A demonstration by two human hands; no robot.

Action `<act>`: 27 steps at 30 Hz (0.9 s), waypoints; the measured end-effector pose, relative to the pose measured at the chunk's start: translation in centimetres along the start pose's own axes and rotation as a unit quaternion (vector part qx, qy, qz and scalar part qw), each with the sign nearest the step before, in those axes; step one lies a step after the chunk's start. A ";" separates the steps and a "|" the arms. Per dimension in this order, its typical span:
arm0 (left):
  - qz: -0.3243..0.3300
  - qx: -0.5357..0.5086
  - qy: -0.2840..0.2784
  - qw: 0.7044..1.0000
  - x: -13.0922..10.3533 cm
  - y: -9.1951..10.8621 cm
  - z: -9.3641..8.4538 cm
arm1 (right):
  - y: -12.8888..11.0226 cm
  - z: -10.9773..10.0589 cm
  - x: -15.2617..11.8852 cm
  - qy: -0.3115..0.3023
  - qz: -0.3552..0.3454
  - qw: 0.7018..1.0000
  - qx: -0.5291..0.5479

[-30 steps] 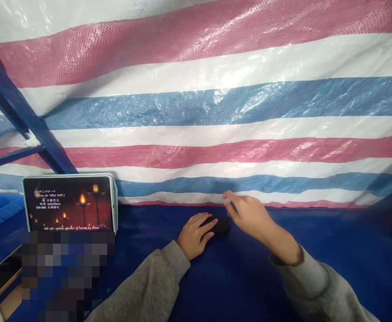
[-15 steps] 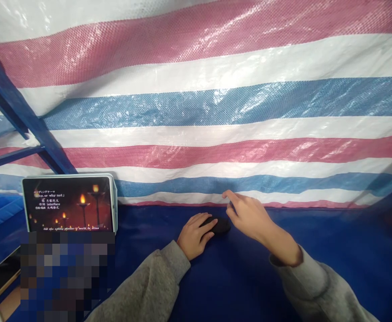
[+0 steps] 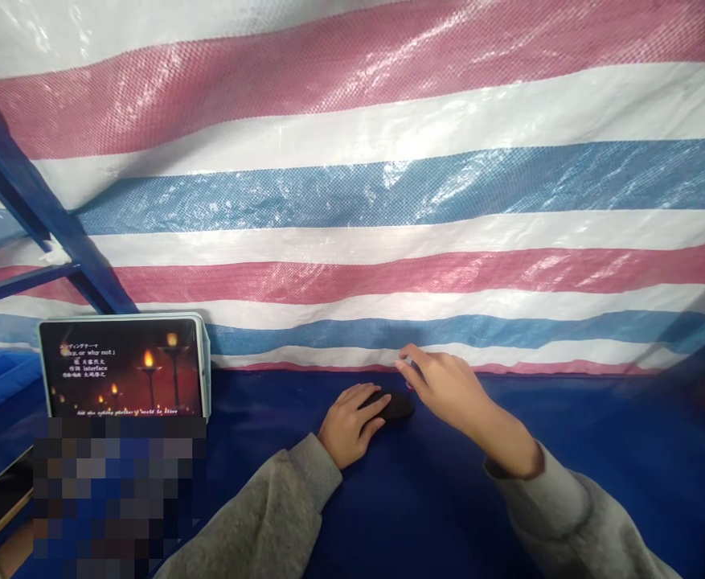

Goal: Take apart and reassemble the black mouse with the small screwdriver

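We find the left hand (image 3: 345, 425) unmoved, laid open over the black oval object (image 3: 399, 406) on the blue surface (image 3: 424, 498). The right hand (image 3: 452, 390) now extends its lower digit; its grip we cannot tell.

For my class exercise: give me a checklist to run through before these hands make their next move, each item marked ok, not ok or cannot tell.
1. Left hand resting on the black object: ok.
2. Black object in full view: not ok; the left hand covers part of it.
3. Right hand beside the black object's right end: ok; whether they touch is hard to tell.
4. Right hand's grip holding something: cannot tell; a tiny red speck shows below its fingers, but not what it is.
5. Tablet apart from both hands: ok, standing off to the left.
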State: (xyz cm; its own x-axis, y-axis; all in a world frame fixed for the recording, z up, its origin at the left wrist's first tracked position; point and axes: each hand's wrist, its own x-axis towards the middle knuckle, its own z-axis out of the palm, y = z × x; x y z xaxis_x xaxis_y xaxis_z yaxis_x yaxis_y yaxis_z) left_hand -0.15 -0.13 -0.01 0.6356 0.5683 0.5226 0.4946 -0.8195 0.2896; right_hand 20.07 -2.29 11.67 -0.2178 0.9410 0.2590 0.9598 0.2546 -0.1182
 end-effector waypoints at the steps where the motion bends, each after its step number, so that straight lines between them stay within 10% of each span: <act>1: 0.000 0.000 0.000 1.000 0.0 0.0 0.0 | 0.0 0.0 0.0 0.002 -0.003 1.000 0.001; 27: -0.009 -0.003 0.001 1.000 -0.1 -0.1 0.1 | -0.1 -0.2 0.0 -0.011 0.003 1.000 0.008</act>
State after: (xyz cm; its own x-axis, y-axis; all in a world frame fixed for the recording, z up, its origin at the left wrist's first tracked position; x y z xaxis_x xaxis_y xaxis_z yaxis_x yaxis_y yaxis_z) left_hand -0.22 -0.11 -0.16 0.6258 0.5824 0.5189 0.5025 -0.8098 0.3029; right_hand 20.04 -2.38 11.84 -0.2154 0.9474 0.2366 0.9583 0.2517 -0.1353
